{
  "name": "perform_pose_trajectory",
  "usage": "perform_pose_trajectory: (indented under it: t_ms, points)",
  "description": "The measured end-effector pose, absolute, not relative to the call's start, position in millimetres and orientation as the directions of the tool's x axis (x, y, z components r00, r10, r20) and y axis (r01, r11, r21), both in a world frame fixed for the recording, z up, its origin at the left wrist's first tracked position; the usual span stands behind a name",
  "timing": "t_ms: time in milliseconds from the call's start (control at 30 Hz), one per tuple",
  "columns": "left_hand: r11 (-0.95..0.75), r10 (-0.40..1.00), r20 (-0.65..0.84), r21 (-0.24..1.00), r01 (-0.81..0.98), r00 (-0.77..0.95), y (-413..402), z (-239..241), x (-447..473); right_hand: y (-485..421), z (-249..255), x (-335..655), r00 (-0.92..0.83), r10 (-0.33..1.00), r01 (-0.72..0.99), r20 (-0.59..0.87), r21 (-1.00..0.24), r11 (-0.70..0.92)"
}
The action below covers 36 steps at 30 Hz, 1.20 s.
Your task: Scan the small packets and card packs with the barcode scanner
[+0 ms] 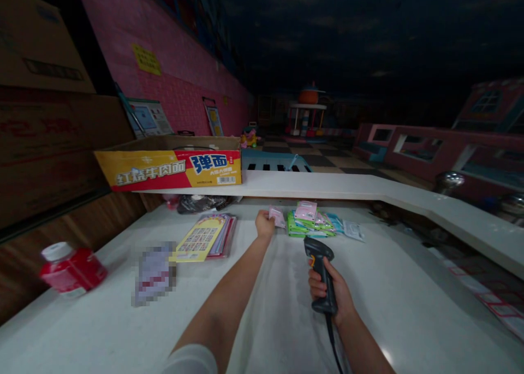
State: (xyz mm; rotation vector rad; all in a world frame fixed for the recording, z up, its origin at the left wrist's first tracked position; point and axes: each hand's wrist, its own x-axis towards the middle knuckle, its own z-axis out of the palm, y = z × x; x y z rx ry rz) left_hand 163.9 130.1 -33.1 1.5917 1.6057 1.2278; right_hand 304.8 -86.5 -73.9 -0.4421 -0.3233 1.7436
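My left hand (265,224) reaches far across the white counter (393,286) and pinches a small pink packet (278,216). Just right of it lies a pile of green, pink and blue packets (308,223). My right hand (331,292) is closed around the handle of a dark barcode scanner (320,270), held above the counter with its head pointing toward the pile. The scanner's cable (333,344) hangs down along my forearm.
A stack of colourful sheets (207,243) lies left of my arm, beside a blurred-out item (154,273). A red bottle with a white cap (71,270) lies at the left edge. An open noodle carton (172,164) sits on the raised shelf (368,188) behind.
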Motion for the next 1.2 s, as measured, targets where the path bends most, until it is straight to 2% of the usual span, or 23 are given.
perform_pose_trajectory:
  t_ms: [167,233,300,367,500,667,800,1000,1100,1200]
  points:
    - [-0.147,0.953,0.282,0.751,0.644,-0.111,132,-33,159,-86,-73,304,-0.178,0.975,-0.887,-0.134,-0.407,-0.218]
    - [-0.172,0.952,0.302,0.64,0.749,-0.04,130,-35,154,-87,-73,304,-0.18,0.973,-0.893,-0.141,-0.391,-0.222]
    - [-0.218,0.958,0.275,0.505,0.835,0.084,128,-38,151,-87,-72,304,-0.181,0.973,-0.897,-0.146,-0.381,-0.224]
    - [-0.243,0.96,0.232,0.423,0.873,0.155,126,-41,150,-88,-72,304,-0.183,0.972,-0.897,-0.149,-0.379,-0.227]
    - [-0.22,0.964,0.231,0.419,0.881,0.131,123,-45,151,-88,-72,304,-0.182,0.972,-0.892,-0.149,-0.391,-0.227]
    - [-0.283,0.951,0.249,0.462,0.841,0.184,111,-40,145,-90,-67,304,-0.189,0.972,-0.88,-0.139,-0.415,-0.231]
    - [-0.377,0.912,0.337,0.47,0.798,0.232,91,-26,121,-93,-66,305,-0.208,0.968,-0.874,-0.144,-0.417,-0.25]
    - [-0.47,0.84,0.48,0.409,0.782,0.253,56,4,55,-96,-69,304,-0.168,0.97,-0.896,-0.178,-0.382,-0.226]
    - [-0.43,0.835,0.502,0.338,0.837,0.226,41,19,15,-99,-66,304,-0.184,0.964,-0.891,-0.192,-0.382,-0.246]
    - [-0.239,0.891,0.444,0.279,0.93,0.096,26,32,-23,-101,-64,305,-0.188,0.962,-0.89,-0.197,-0.38,-0.252]
